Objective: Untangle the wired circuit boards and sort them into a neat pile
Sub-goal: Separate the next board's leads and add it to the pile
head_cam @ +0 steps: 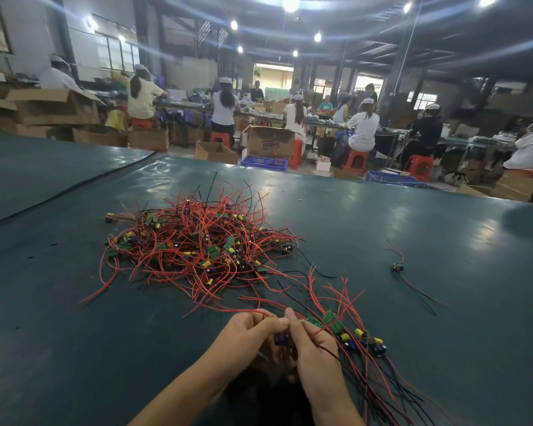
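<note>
Circuit boards (pixel 197 241): tangled heap of small green boards with yellow and blue parts, knotted in red and black wires, lying mid-bench beyond the hands
Sorted pile (pixel 356 335): several boards side by side just right of the right grip, their wires trailing toward the near edge roughly in line
Lone board (pixel 397 266): by itself far to the right, well apart from heap and pile
Held board (pixel 280 338): dark blue part showing between the two hands, above the bench
Left grip (pixel 250 330): fingers curled, thumb and fingertips pinching a red wire (pixel 256 311)
Right grip (pixel 313 342): fingers curled and closed on the board between the hands, fingertips touching the left ones; a black wire crosses its back
Bench (pixel 74 333): dark green glossy sheet
Background: seated workers in white caps on red stools, cardboard boxes, blue crates
</note>
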A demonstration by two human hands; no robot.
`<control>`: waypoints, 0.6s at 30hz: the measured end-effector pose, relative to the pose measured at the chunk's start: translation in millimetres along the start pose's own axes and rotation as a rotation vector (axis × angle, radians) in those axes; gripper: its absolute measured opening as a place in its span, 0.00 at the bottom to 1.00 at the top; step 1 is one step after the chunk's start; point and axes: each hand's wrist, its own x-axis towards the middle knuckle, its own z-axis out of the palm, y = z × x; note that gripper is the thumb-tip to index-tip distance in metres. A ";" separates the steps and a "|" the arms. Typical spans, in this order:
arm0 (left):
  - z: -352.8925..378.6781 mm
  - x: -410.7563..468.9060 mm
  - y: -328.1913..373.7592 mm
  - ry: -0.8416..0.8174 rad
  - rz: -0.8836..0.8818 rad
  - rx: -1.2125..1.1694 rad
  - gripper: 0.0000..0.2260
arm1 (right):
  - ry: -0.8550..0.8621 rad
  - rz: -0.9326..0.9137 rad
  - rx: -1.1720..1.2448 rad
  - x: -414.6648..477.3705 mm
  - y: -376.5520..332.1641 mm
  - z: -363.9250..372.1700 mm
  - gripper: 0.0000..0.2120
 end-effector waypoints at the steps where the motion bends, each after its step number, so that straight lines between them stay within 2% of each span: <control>1: -0.6 0.0 0.0 0.000 0.008 0.003 0.09 | -0.018 -0.002 -0.002 0.3 0.3 -0.9 0.16; 6: 1.8 -1.3 -2.9 -0.012 0.065 0.043 0.09 | -0.045 0.038 -0.006 2.5 3.7 -7.4 0.21; 12: -1.7 2.2 -5.4 0.065 0.064 -0.064 0.07 | -0.020 -0.043 -0.032 2.9 3.5 -6.1 0.19; 15: -3.4 2.7 -5.7 0.082 0.036 -0.059 0.13 | -0.002 -0.083 -0.091 3.7 6.2 -5.5 0.16; 18: -2.3 2.4 -7.6 0.074 0.063 -0.082 0.22 | 0.012 -0.111 -0.128 4.1 8.3 -6.9 0.18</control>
